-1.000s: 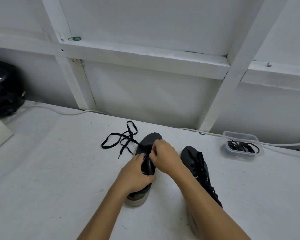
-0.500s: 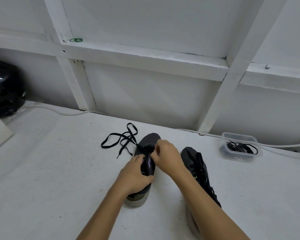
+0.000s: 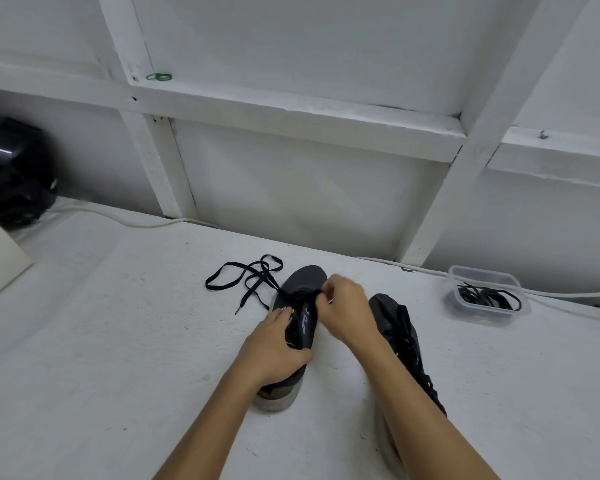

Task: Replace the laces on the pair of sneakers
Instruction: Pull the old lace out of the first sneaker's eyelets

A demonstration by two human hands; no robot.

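White bench (image 3: 101, 358) against a white panelled wall (image 3: 291, 188); all items sit on the bench top.

Sneakers, count 2, both dark grey/black. Left sneaker (image 3: 300, 282): long axis runs near-to-far, toe pointing away toward the wall, heel nearest the person, light sole edge visible at the heel. Right sneaker (image 3: 392, 323): just beside it to the right, roughly parallel, toe also pointing away, tilted slightly; its heel end is hidden behind the right forearm. It is laced.

Hands, count 2, both on the left sneaker. Left hand (image 3: 274, 348) curls round the sneaker's middle, thumb on the tongue side, holding it down. Right hand (image 3: 347, 311) has fingers bent, pinching the black lace (image 3: 253, 282) at the eyelets near the toe end.

Lace: 1 loose length, trailing from the left sneaker out to the left in loops on the bench, one tip lying free.

Clear plastic tub (image 3: 485, 296), count 1, well to the right near the wall, holding a coil of dark laces; number inside cannot be told.

Green rubber band (image 3: 159, 76), 1, on the wall ledge.
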